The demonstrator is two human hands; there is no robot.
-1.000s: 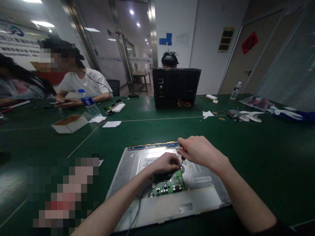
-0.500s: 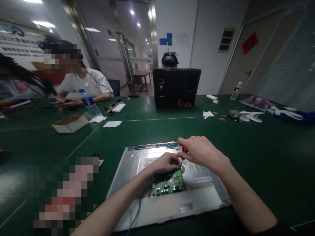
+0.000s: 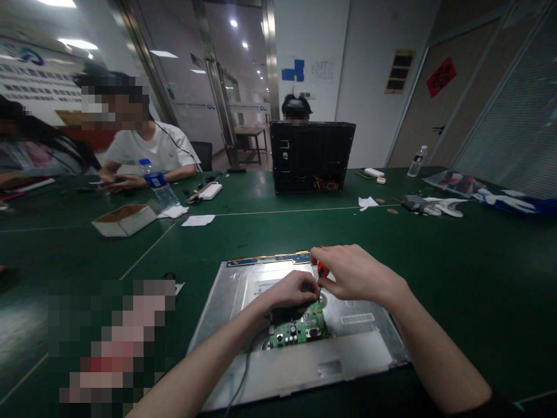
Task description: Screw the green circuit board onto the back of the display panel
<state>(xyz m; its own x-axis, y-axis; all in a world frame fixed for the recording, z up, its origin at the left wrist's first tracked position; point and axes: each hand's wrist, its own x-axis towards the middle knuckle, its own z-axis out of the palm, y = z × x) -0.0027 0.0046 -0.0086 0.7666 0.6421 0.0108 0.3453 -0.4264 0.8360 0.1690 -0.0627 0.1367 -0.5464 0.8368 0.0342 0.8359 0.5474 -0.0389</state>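
Note:
A flat metal display panel [image 3: 365,348] lies back side up on the table before me. Near its middle sits a green circuit board [image 3: 300,331], partly covered by my left hand. My right hand [image 3: 357,273] is closed around a screwdriver [image 3: 322,270] with a red and black handle, its shaft pointing down at the board's upper right corner. My left hand [image 3: 296,288] has its fingers pinched together close by the screwdriver's shaft; whether they hold anything is hidden. Along the panel's far edge runs a narrow blue board [image 3: 265,259]. A grey cable [image 3: 245,377] trails toward me.
A black equipment case [image 3: 313,157] stands across the green table [image 3: 470,278], a person behind it. Two people sit at the left. An open box [image 3: 124,222], a tilted bottle [image 3: 159,184], another bottle [image 3: 416,161] and gloves [image 3: 444,206] lie or stand around.
My right hand has shifted slightly left and down with the screwdriver, which now stands nearer my left fingertips. My left hand and the panel stay in place.

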